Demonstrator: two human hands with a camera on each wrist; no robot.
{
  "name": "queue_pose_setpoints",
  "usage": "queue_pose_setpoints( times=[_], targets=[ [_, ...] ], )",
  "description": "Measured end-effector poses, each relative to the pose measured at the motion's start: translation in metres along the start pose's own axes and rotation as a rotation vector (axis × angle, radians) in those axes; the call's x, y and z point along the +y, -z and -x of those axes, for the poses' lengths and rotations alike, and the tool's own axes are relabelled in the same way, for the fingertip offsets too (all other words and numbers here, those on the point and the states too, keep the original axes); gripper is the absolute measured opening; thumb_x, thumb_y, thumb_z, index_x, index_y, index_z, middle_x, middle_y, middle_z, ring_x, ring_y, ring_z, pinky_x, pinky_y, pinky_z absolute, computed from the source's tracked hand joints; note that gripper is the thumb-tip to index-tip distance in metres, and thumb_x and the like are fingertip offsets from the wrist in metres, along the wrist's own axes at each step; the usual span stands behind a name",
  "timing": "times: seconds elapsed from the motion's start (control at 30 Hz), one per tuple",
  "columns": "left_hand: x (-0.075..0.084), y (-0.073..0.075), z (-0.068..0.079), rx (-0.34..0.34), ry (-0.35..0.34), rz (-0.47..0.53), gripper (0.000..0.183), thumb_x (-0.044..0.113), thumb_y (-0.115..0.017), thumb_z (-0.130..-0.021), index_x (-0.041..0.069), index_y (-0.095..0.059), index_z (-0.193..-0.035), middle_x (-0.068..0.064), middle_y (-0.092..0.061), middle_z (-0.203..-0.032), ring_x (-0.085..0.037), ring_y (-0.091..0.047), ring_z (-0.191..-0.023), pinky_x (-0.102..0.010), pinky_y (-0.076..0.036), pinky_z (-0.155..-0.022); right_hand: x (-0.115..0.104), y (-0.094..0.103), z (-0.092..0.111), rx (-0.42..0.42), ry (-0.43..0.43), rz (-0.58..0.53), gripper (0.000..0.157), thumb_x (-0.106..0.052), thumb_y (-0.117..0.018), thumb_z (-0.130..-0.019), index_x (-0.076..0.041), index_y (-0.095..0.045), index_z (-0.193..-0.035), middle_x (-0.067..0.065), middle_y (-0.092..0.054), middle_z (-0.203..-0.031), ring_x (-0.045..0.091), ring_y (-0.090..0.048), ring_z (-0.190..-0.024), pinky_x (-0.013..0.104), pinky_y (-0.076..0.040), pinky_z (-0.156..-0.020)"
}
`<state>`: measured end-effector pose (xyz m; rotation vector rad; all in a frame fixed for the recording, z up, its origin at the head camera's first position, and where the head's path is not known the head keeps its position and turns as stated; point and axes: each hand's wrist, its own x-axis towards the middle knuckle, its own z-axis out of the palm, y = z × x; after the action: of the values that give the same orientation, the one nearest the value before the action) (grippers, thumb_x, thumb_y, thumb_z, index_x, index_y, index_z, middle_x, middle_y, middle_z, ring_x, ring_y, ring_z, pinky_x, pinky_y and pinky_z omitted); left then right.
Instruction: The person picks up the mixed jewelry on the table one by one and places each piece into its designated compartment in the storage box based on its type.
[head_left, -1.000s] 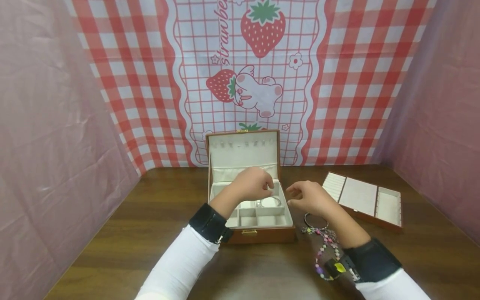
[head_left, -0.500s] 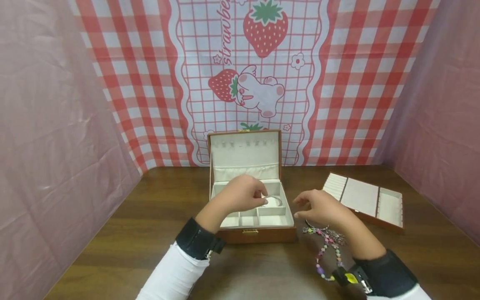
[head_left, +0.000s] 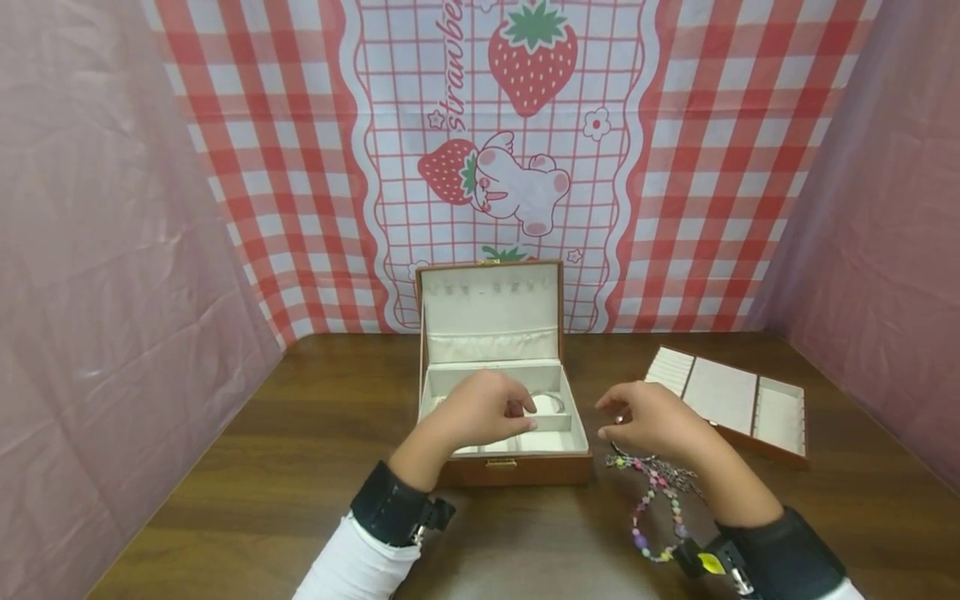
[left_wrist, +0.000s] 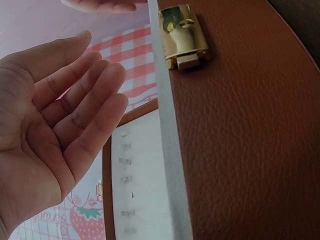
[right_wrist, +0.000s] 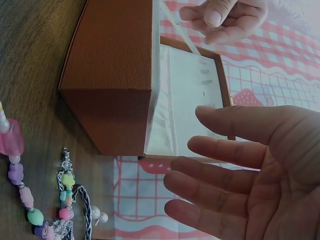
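A brown jewelry box [head_left: 517,473] with a cream, divided inside stands with its lid [head_left: 491,308] raised. Over its front compartments hovers my left hand [head_left: 483,408], its fingers loosely bent around nothing, as the left wrist view confirms for the same hand [left_wrist: 65,115]. A round silvery bracelet [head_left: 558,403] lies in the back right compartment. My right hand [head_left: 652,417] is held to the right of the box, above a colorful beaded necklace [head_left: 639,517]. In the right wrist view its fingers [right_wrist: 215,175] are spread and hold nothing.
A shallow cream tray [head_left: 720,387] with a brown outside lies at the right on the wooden table [head_left: 247,467]. Near the beads are a silver chain [right_wrist: 62,227], a dark braided band [right_wrist: 86,210] and pearl-like beads [right_wrist: 95,212]. A checkered cloth [head_left: 292,167] hangs behind.
My left hand has come toward the front of the box, uncovering more of the back compartment. My right hand has moved slightly right and nearer to me. The bracelet stays in the box.
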<state>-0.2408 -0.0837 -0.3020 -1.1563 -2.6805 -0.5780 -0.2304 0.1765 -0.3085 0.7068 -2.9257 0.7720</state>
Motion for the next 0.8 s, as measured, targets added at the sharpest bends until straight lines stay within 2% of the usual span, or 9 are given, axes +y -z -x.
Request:
queue_pose_setpoints(
  times=[0.1,0.3,0.57,0.8],
  targets=[
    [0.001,-0.003,0.001,-0.003,0.000,-0.013,0.014,0.023,-0.076,-0.086,0.010,-0.076,-0.091,0.005,-0.069,-0.074,-0.002,-0.059,-0.068,-0.019,-0.049,-0.066,0.002,0.000,0.002,0.029,-0.001,0.006,0.025,-0.013,-0.079,-0.077,-0.004,-0.072,-0.099,0.004,-0.070,-0.088,0.015,-0.063,-0.076,0.035,-0.052,-0.064],
    [0.004,-0.005,0.002,-0.010,0.001,-0.021,0.015,0.022,-0.076,-0.085,0.008,-0.076,-0.092,0.004,-0.069,-0.075,-0.004,-0.060,-0.067,-0.019,-0.048,-0.065,0.004,0.002,0.004,0.061,0.056,0.017,0.016,-0.008,-0.077,-0.076,-0.005,-0.073,-0.091,0.000,-0.068,-0.081,0.014,-0.062,-0.073,0.035,-0.051,-0.063],
    [0.011,-0.009,0.002,-0.033,-0.046,-0.081,0.012,0.023,-0.077,-0.084,0.012,-0.076,-0.089,0.008,-0.067,-0.071,-0.001,-0.056,-0.064,-0.016,-0.045,-0.060,0.023,-0.001,-0.002,0.046,0.202,0.115,0.016,-0.001,-0.076,-0.073,-0.006,-0.073,-0.088,0.004,-0.067,-0.092,0.029,-0.064,-0.091,0.048,-0.051,-0.081],
    [0.019,-0.015,-0.001,-0.080,-0.056,-0.099,0.014,0.024,-0.076,-0.084,0.013,-0.076,-0.093,0.012,-0.063,-0.072,0.002,-0.052,-0.065,-0.013,-0.042,-0.062,0.039,-0.002,0.004,-0.020,0.329,0.114,0.022,0.006,-0.075,-0.072,-0.011,-0.071,-0.086,-0.004,-0.062,-0.088,0.017,-0.060,-0.081,0.036,-0.052,-0.070]
  ],
)
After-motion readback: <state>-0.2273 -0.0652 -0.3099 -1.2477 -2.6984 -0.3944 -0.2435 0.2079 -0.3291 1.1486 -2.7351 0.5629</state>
